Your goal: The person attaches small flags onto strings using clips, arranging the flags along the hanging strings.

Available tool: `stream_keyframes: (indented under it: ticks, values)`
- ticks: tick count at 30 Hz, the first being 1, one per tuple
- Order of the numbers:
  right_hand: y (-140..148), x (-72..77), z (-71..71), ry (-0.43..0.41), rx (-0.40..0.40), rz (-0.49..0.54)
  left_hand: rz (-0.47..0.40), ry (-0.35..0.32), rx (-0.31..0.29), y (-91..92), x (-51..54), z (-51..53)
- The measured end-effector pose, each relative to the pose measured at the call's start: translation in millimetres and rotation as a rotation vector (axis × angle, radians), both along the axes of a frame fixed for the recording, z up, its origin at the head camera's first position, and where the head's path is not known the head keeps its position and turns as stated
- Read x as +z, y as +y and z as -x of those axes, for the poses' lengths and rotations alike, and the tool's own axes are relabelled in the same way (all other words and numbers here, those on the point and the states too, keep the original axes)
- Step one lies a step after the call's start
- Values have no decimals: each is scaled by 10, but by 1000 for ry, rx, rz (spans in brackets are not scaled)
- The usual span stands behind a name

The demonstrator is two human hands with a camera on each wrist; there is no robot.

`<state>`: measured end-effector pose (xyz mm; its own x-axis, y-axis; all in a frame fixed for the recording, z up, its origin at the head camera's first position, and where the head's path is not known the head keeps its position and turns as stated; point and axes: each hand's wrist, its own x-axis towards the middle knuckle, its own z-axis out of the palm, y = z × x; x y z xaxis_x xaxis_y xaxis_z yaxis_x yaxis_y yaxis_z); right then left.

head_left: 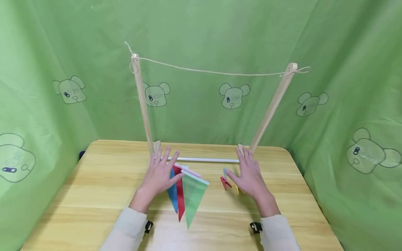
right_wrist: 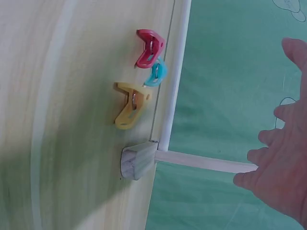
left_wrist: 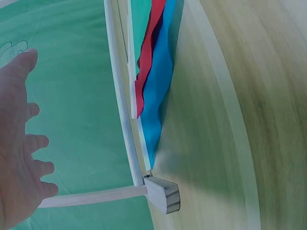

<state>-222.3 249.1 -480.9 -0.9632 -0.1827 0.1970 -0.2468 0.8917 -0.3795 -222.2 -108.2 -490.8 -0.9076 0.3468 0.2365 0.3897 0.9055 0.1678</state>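
Note:
My left hand (head_left: pixel 161 174) hovers with spread fingers over the left part of the table, holding nothing. Just right of it lie overlapping triangular pennants: a blue pennant (left_wrist: pixel 158 91), a red pennant (head_left: pixel 180 197) and a green pennant (head_left: pixel 194 195), with pale strips along their top edges. My right hand (head_left: pixel 250 174) is likewise spread and bare, above the table on the right. Beside its thumb lie small clothespins: a red clothespin (right_wrist: pixel 150 48), a light blue clothespin (right_wrist: pixel 157 73) and a yellow clothespin (right_wrist: pixel 130 105). In the wrist views both hands are apart from these things.
Two wooden posts, left (head_left: pixel 142 101) and right (head_left: pixel 273 106), stand at the table's far side with a sagging string (head_left: pixel 204 71) tied between their tops. A white rod (head_left: pixel 207 160) joins their bases. Green cloth (head_left: pixel 201 31) surrounds the wooden table (head_left: pixel 94 188).

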Motion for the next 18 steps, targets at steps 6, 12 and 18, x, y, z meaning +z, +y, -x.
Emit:
stream_keyframes:
  ticks: [6, 12, 18]
  values:
    - [24, -20, -7, -5, 19, 27, 6, -9, -16, -1, -8, 23]
    - [29, -35, -25, -26, 46, 66, -22, -19, -55, -11, -30, 30]
    - [56, -96, -35, -50, 73, 137, -83, -53, -95, 5, -78, 27]
